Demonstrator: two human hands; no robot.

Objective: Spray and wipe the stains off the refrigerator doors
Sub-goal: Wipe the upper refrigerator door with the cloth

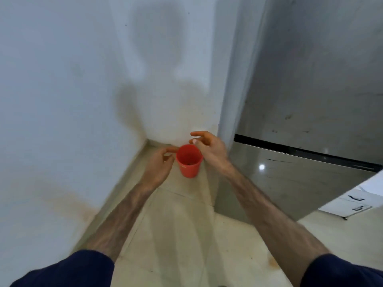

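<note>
A white wall [51, 90] is filling the left side of the view, and it is showing a faint orange-brown smear low down near the floor. A second wall is meeting it at a corner, and a person's shadow [157, 65] is falling across that corner. A pale tiled floor [182, 235] is running from the corner toward the camera.

Both forearms are reaching forward out of dark blue sleeves [68, 270]. The left hand [159, 162] is hanging just left of a red cup [189, 160], its fingers loosely curled and gripping nothing; the index finger is pointing toward the cup's rim, and whether it is touching the rim cannot be told. The cup is standing upright in the corner area, open at the top, with something small and dark lying at its bottom. The right hand [209, 150] is hovering just right of and above the cup, its fingers spread and gently bent, grasping nothing; the thumb tip is sitting close to the rim.

To the right, the refrigerator [310, 104] is standing against the wall. Its upper door is showing several dark specks and smudges, a black gap is separating it from the lower door [290, 179], and the lower door is showing thin dark streaks and a bright light reflection. At the far right edge, white cabinet drawers [352, 201] with dark handles are peeking into view.
</note>
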